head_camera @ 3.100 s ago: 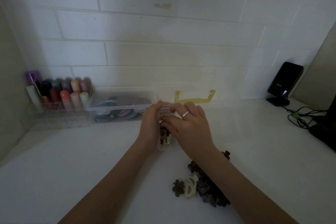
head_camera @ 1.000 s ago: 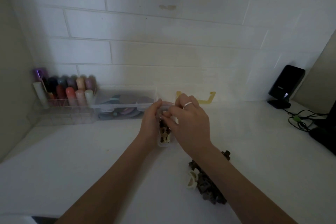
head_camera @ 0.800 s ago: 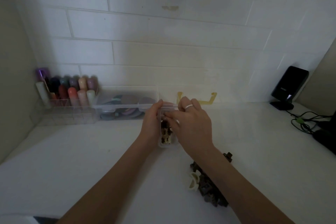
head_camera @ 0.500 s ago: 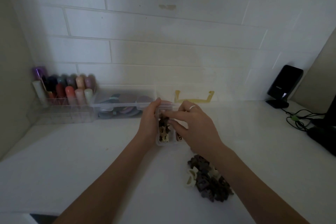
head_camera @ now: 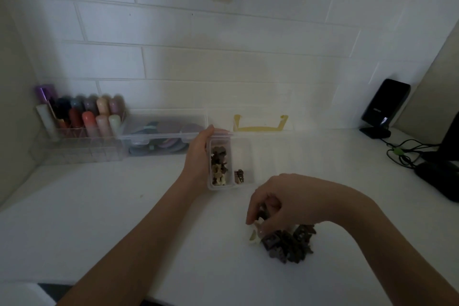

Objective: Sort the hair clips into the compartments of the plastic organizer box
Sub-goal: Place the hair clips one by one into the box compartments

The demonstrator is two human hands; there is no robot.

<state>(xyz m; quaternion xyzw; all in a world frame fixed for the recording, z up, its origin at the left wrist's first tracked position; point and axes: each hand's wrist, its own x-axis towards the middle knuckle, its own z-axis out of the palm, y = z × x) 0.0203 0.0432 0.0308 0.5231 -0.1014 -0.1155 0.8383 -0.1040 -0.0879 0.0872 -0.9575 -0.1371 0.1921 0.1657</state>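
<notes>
Two compartments of the clear organizer box (head_camera: 244, 154) hold hair clips already: I count a packed column of brown and cream ones in the left compartment (head_camera: 218, 165), and a single dark clip (head_camera: 239, 176) at the near end of the right one. My left hand (head_camera: 198, 156) lies flat against the box's left wall, fingers straight along it and the fingertips reaching its far corner. My right hand (head_camera: 278, 202) is down over the loose pile of clips (head_camera: 288, 243) on the white counter (head_camera: 111, 206), fingers curled and pinching a dark clip at the pile's near-left edge; a cream clip (head_camera: 253, 236) sits just below the fingertips. The pile is near the box, on its near-right side, not touching it. Against the tiled wall stand a rack of coloured bottles (head_camera: 82, 117) and beside it a clear lidded case (head_camera: 164, 136). A black device (head_camera: 383, 107) and cables sit far right.
</notes>
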